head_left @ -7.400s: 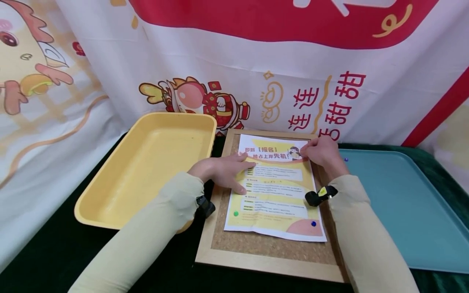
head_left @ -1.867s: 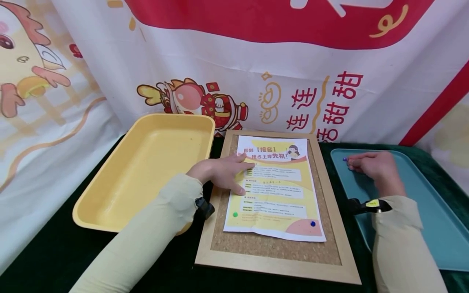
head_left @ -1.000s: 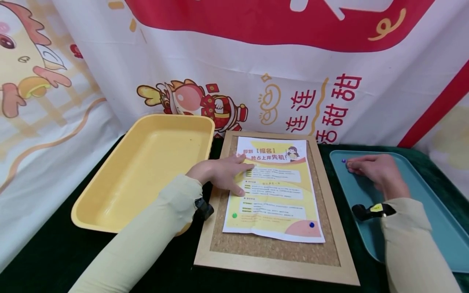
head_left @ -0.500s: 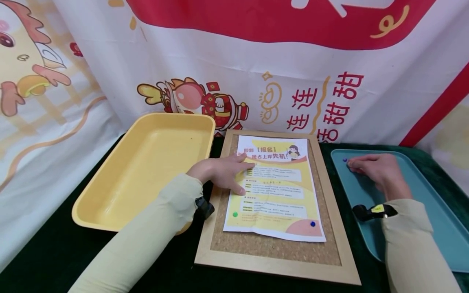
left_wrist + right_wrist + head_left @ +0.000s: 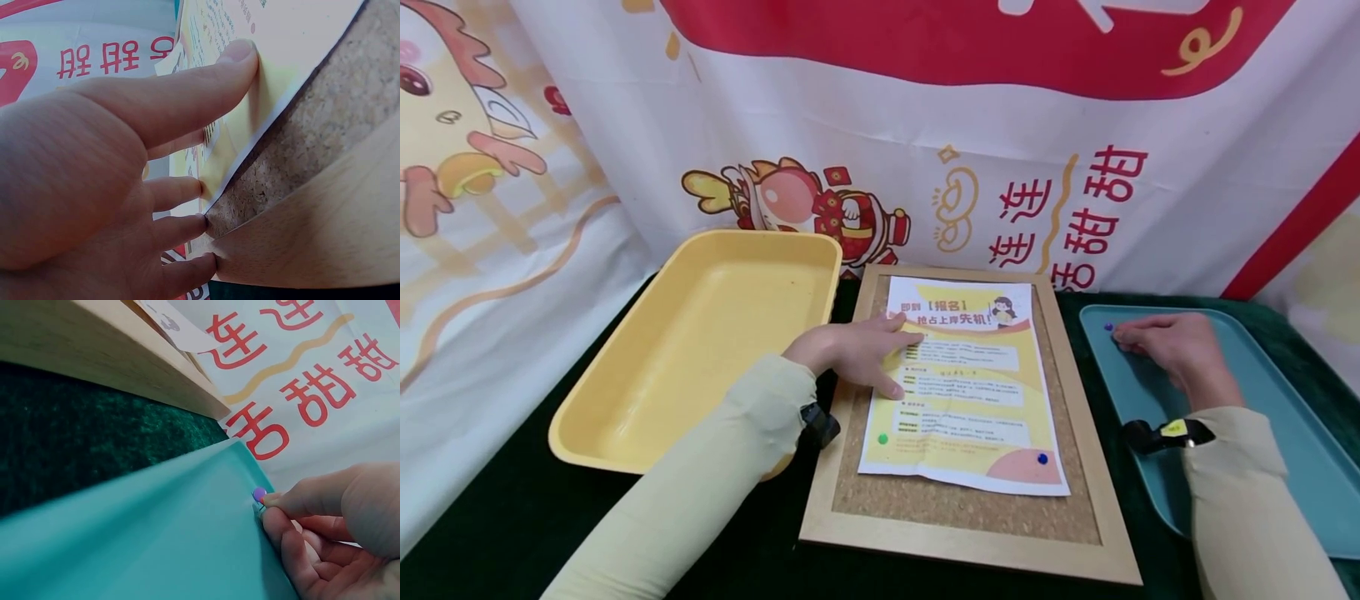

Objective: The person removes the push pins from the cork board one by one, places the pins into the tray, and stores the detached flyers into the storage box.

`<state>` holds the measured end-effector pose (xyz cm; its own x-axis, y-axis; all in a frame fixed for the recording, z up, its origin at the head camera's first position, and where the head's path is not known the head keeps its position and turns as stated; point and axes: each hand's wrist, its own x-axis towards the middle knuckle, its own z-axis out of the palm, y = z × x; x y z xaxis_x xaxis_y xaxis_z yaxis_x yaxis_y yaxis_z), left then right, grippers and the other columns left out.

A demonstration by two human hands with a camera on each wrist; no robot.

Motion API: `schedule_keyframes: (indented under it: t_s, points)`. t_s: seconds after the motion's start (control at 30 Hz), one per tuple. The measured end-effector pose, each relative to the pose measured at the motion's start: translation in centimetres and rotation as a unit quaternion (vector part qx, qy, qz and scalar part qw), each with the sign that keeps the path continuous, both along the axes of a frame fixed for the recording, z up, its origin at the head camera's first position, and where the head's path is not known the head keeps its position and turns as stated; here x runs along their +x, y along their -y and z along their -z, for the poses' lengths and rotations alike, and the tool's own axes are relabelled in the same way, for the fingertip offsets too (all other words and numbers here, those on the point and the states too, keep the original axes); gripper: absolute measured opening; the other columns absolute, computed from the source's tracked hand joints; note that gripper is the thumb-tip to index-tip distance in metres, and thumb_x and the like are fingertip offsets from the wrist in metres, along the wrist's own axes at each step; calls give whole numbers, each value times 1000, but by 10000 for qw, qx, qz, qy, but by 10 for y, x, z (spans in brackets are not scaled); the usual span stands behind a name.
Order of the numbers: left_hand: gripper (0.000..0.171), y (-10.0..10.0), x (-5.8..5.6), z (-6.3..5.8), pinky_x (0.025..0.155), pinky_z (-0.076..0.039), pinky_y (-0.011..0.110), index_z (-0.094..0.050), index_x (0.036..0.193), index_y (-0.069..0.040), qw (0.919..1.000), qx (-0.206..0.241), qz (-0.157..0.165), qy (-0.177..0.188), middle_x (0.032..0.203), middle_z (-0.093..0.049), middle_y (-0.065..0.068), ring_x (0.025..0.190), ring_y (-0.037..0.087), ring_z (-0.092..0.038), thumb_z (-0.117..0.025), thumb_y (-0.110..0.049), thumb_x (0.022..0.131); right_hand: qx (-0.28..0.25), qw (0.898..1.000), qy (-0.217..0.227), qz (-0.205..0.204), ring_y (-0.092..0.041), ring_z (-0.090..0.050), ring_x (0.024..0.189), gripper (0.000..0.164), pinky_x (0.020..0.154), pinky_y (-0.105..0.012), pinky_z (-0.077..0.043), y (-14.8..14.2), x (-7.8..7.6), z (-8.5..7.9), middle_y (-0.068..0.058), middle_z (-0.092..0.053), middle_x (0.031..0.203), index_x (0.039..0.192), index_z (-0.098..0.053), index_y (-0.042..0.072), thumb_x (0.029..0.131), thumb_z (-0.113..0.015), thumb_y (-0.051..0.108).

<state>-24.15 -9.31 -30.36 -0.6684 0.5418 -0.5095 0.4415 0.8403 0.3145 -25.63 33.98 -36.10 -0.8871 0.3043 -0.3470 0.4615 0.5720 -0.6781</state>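
A printed yellow-and-white flyer [image 5: 962, 450] lies on a wood-framed corkboard [image 5: 970, 521]. Near its lower corners sit a green push pin [image 5: 882, 438] and a dark blue push pin [image 5: 1042, 458]. My left hand [image 5: 861, 354] rests on the flyer's left side, fingers spread and thumb pressing on the paper. Over the far left corner of the blue tray [image 5: 1247, 450], my right hand [image 5: 1180, 350] pinches thumb and forefinger together. A purple push pin [image 5: 259, 495] shows right at those fingertips, with a small reddish bit and a thin pin shaft beside it; the pinched push pin is mostly hidden.
A yellow basin [image 5: 700, 358] stands left of the corkboard, behind my left forearm. Dark green cloth [image 5: 737, 550] covers the table. A printed white-and-red banner [image 5: 850, 108] hangs along the back.
My right hand has left the flyer's upper right corner and moved right to the tray's purple pin. Over the last second it hardly moves. My left hand stays in place.
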Motion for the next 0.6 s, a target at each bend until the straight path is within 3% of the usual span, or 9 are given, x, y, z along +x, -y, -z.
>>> schedule_keyframes:
  t_s: [0.13, 0.2, 0.4, 0.6]
  points:
    - [91, -1, 1, 0, 136, -7, 53, -20, 172, -27, 10000, -23, -6, 10, 181, 3, 8, 169, 30, 7, -72, -45, 100, -9, 9999, -123, -17, -33, -57, 121, 48, 86, -34, -49, 0, 1, 0, -14, -77, 123, 145, -65, 4, 106, -66, 33]
    - [91, 0, 1, -1, 136, -7, 53, -20, 172, -27, 10000, -24, -14, 12, 181, 4, 8, 169, 30, 7, -72, -45, 100, -17, 9999, -154, -41, -33, -57, 121, 48, 86, -34, -49, 0, 1, 0, -13, -77, 122, 145, -65, 4, 107, -65, 33]
    - [91, -1, 2, -2, 136, -6, 53, -20, 172, -26, 10000, 2, -25, 28, 181, 4, 8, 169, 31, 7, -72, -45, 100, -96, 9998, -105, -168, -34, -54, 127, 54, 88, -35, -48, 0, 4, -1, -23, -61, 148, 149, -61, 6, 107, -63, 40]
    - [91, 0, 2, -2, 136, -5, 53, -21, 172, -27, 10000, 11, -52, 37, 182, 4, 7, 168, 31, 8, -73, -45, 99, -297, 9991, -156, -270, -33, -53, 132, 56, 91, -35, -49, -1, 6, -1, -22, -58, 152, 152, -57, 8, 108, -60, 41]
